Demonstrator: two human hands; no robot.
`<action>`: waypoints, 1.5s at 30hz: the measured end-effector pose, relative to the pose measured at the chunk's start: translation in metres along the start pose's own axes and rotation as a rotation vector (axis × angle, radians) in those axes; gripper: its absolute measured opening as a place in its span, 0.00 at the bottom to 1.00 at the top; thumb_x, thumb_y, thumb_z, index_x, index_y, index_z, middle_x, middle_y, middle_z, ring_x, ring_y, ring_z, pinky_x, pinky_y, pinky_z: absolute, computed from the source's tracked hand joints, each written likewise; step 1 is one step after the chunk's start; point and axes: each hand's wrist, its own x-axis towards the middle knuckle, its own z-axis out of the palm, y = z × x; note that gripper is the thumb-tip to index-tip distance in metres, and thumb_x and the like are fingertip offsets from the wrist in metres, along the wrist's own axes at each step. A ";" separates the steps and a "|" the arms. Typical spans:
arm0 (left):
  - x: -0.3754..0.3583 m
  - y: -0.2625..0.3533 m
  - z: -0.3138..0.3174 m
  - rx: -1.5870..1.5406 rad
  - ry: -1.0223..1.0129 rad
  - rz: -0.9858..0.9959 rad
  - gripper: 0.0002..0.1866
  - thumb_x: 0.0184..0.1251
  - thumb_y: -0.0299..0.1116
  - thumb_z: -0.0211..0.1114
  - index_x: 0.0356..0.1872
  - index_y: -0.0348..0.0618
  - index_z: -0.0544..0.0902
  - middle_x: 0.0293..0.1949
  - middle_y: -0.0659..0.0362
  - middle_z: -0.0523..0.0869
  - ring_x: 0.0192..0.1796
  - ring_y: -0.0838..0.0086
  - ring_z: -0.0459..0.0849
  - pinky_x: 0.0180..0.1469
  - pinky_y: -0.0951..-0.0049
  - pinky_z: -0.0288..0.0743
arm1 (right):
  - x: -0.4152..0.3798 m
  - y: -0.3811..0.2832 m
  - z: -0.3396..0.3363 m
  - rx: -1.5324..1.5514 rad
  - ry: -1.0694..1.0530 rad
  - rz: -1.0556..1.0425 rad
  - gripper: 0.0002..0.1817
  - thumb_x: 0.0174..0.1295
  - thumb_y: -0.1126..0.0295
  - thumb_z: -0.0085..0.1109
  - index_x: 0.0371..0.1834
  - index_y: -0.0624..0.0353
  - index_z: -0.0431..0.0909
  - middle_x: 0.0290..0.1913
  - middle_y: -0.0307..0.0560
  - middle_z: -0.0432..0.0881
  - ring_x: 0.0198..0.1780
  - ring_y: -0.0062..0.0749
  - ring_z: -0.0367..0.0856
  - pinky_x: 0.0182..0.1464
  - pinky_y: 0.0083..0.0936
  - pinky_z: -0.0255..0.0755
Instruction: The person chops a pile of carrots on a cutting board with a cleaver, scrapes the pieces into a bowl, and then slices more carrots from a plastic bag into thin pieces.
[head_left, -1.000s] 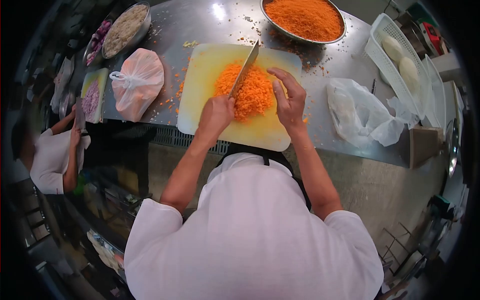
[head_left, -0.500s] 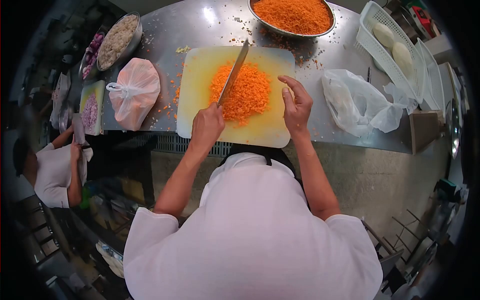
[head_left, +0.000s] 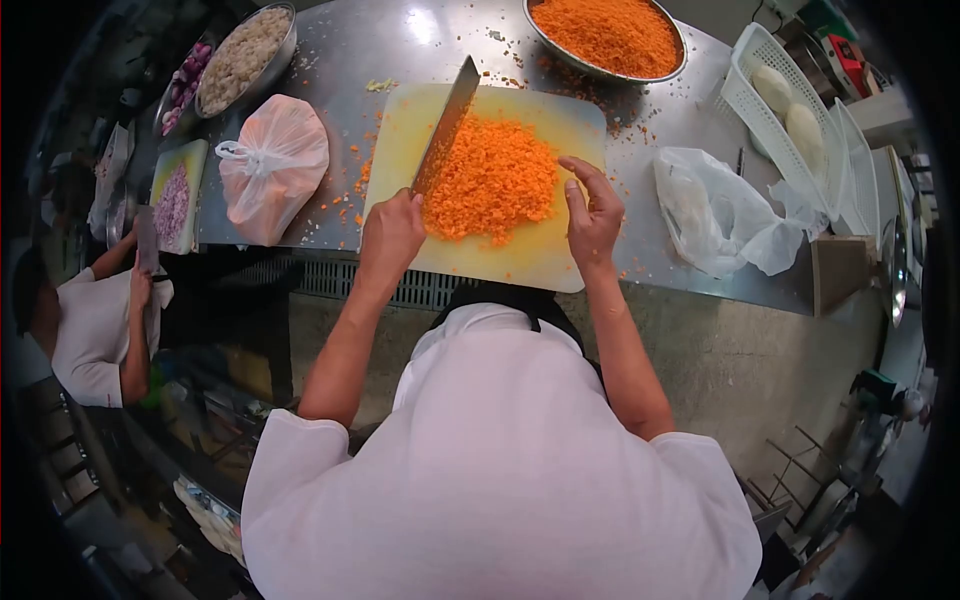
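My left hand (head_left: 392, 238) is wrapped round the handle of a broad knife (head_left: 447, 125), whose blade points away from me. The blade stands along the left side of a heap of finely chopped orange pieces (head_left: 495, 182). Under the heap lies a white cutting board (head_left: 420, 100) with yellow stains. My right hand (head_left: 595, 215) is at the board's right edge, thumb and fingers apart, holding nothing. A tied bag of orange contents (head_left: 272, 170) sits to the left of the board.
A bowl of orange bits (head_left: 608, 38) stands at the back. At the left are a bowl of pale pieces (head_left: 245, 62) and a co-worker (head_left: 100, 330) with a blade by another board (head_left: 190, 165). A plastic bag (head_left: 715, 210) and white basket (head_left: 755, 95) lie right.
The knife has moved left, from over the heap to its left side, and more of the heap shows. My right hand has hardly moved. The whole view has shifted slightly.
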 end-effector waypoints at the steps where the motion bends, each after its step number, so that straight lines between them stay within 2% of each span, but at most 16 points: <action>1: 0.004 -0.012 0.009 -0.003 0.000 -0.002 0.14 0.68 0.33 0.59 0.27 0.32 0.79 0.24 0.37 0.80 0.33 0.39 0.81 0.34 0.47 0.73 | -0.001 0.002 0.002 -0.002 -0.003 -0.001 0.12 0.61 0.78 0.55 0.47 0.63 0.83 0.47 0.52 0.86 0.51 0.40 0.84 0.55 0.29 0.73; 4: 0.021 -0.037 0.014 0.057 -0.016 0.111 0.15 0.70 0.36 0.58 0.28 0.33 0.79 0.25 0.37 0.80 0.33 0.39 0.81 0.34 0.47 0.72 | -0.002 -0.001 0.009 0.011 0.006 0.006 0.12 0.62 0.77 0.55 0.47 0.63 0.83 0.47 0.52 0.86 0.52 0.40 0.84 0.56 0.29 0.73; 6: 0.031 -0.036 -0.009 0.000 -0.111 0.011 0.15 0.70 0.37 0.58 0.29 0.34 0.79 0.26 0.37 0.80 0.34 0.39 0.81 0.35 0.47 0.73 | -0.006 -0.008 0.006 -0.050 -0.001 0.013 0.12 0.62 0.78 0.55 0.48 0.64 0.83 0.47 0.52 0.86 0.52 0.39 0.84 0.57 0.29 0.73; 8: 0.049 -0.050 -0.012 -0.008 -0.050 0.010 0.18 0.70 0.41 0.58 0.29 0.33 0.79 0.27 0.37 0.81 0.35 0.39 0.81 0.37 0.46 0.74 | -0.009 -0.002 0.003 -0.039 0.012 0.040 0.13 0.62 0.78 0.55 0.48 0.64 0.83 0.48 0.52 0.86 0.52 0.39 0.83 0.57 0.29 0.73; 10: 0.081 -0.077 -0.004 0.219 0.158 0.179 0.17 0.69 0.39 0.57 0.27 0.34 0.80 0.27 0.39 0.82 0.35 0.43 0.83 0.38 0.47 0.76 | -0.012 -0.001 0.003 -0.028 0.022 0.064 0.13 0.62 0.78 0.54 0.48 0.64 0.82 0.48 0.52 0.86 0.53 0.39 0.83 0.57 0.30 0.72; 13: 0.122 -0.096 0.005 0.245 0.133 0.279 0.12 0.65 0.34 0.56 0.26 0.37 0.80 0.25 0.42 0.83 0.32 0.46 0.85 0.36 0.50 0.78 | -0.017 -0.005 0.005 -0.031 0.027 0.105 0.13 0.63 0.78 0.54 0.49 0.65 0.82 0.49 0.52 0.86 0.53 0.38 0.83 0.58 0.30 0.72; 18: 0.101 -0.074 0.050 0.218 -0.029 0.586 0.05 0.52 0.27 0.58 0.25 0.38 0.81 0.25 0.43 0.83 0.30 0.47 0.84 0.32 0.53 0.78 | -0.019 0.000 0.021 -0.025 0.004 0.066 0.13 0.64 0.76 0.53 0.49 0.66 0.82 0.48 0.53 0.86 0.53 0.38 0.83 0.58 0.30 0.72; 22: 0.067 -0.051 0.029 0.212 -0.129 0.679 0.04 0.55 0.27 0.60 0.25 0.39 0.81 0.25 0.44 0.83 0.30 0.47 0.84 0.32 0.53 0.77 | -0.007 0.020 0.034 0.080 0.054 0.122 0.13 0.65 0.75 0.52 0.49 0.66 0.82 0.48 0.52 0.86 0.52 0.38 0.83 0.57 0.30 0.73; 28: 0.075 -0.098 -0.019 0.148 -0.004 0.445 0.10 0.62 0.35 0.62 0.26 0.38 0.82 0.24 0.43 0.83 0.30 0.47 0.83 0.32 0.51 0.77 | 0.035 0.094 0.039 -0.137 0.019 0.041 0.15 0.68 0.68 0.50 0.50 0.65 0.81 0.52 0.57 0.81 0.55 0.46 0.79 0.61 0.35 0.70; 30: 0.077 -0.110 -0.009 0.188 0.088 0.398 0.10 0.62 0.34 0.61 0.26 0.38 0.82 0.24 0.43 0.83 0.30 0.47 0.84 0.32 0.51 0.77 | 0.039 0.140 0.053 -0.583 -0.054 -0.381 0.17 0.69 0.64 0.49 0.52 0.64 0.79 0.53 0.57 0.80 0.58 0.50 0.75 0.64 0.39 0.66; 31: 0.071 -0.114 0.004 0.148 0.077 0.307 0.12 0.64 0.36 0.61 0.26 0.38 0.83 0.24 0.43 0.83 0.30 0.47 0.84 0.33 0.50 0.76 | 0.030 0.124 0.061 -0.532 -0.085 -0.208 0.18 0.69 0.61 0.49 0.53 0.62 0.79 0.54 0.55 0.80 0.60 0.50 0.73 0.65 0.40 0.63; 32: 0.063 -0.120 0.014 0.107 0.066 0.211 0.14 0.65 0.38 0.61 0.25 0.39 0.84 0.23 0.43 0.82 0.31 0.48 0.84 0.34 0.50 0.76 | 0.026 0.107 0.068 -0.532 -0.080 -0.213 0.18 0.69 0.61 0.49 0.53 0.62 0.79 0.54 0.55 0.80 0.60 0.50 0.73 0.65 0.40 0.63; 34: 0.029 -0.089 0.027 0.202 0.083 0.332 0.11 0.62 0.30 0.57 0.22 0.38 0.83 0.23 0.43 0.83 0.30 0.47 0.85 0.32 0.51 0.78 | 0.019 0.087 0.079 -0.394 -0.241 -0.068 0.19 0.70 0.60 0.49 0.54 0.62 0.79 0.55 0.54 0.80 0.61 0.49 0.73 0.64 0.40 0.64; 40: 0.004 -0.054 0.025 0.094 0.021 0.312 0.17 0.67 0.37 0.60 0.23 0.34 0.81 0.20 0.44 0.81 0.22 0.52 0.82 0.29 0.55 0.77 | 0.009 0.053 0.073 -0.170 -0.352 0.057 0.20 0.71 0.61 0.48 0.56 0.63 0.78 0.56 0.56 0.80 0.58 0.50 0.77 0.62 0.35 0.68; 43: 0.000 -0.085 -0.007 -0.205 -0.144 0.063 0.15 0.69 0.37 0.60 0.27 0.36 0.80 0.21 0.48 0.83 0.18 0.57 0.80 0.25 0.59 0.76 | 0.005 0.041 0.054 -0.148 -0.242 0.014 0.20 0.72 0.62 0.46 0.57 0.63 0.77 0.58 0.57 0.79 0.60 0.49 0.76 0.63 0.34 0.67; 45: -0.019 -0.115 -0.020 -0.562 -0.217 -0.166 0.14 0.72 0.38 0.59 0.31 0.38 0.78 0.17 0.58 0.78 0.15 0.73 0.76 0.19 0.69 0.71 | -0.001 0.032 0.048 -0.146 -0.180 0.003 0.20 0.72 0.62 0.45 0.58 0.64 0.76 0.58 0.58 0.79 0.62 0.49 0.75 0.65 0.35 0.66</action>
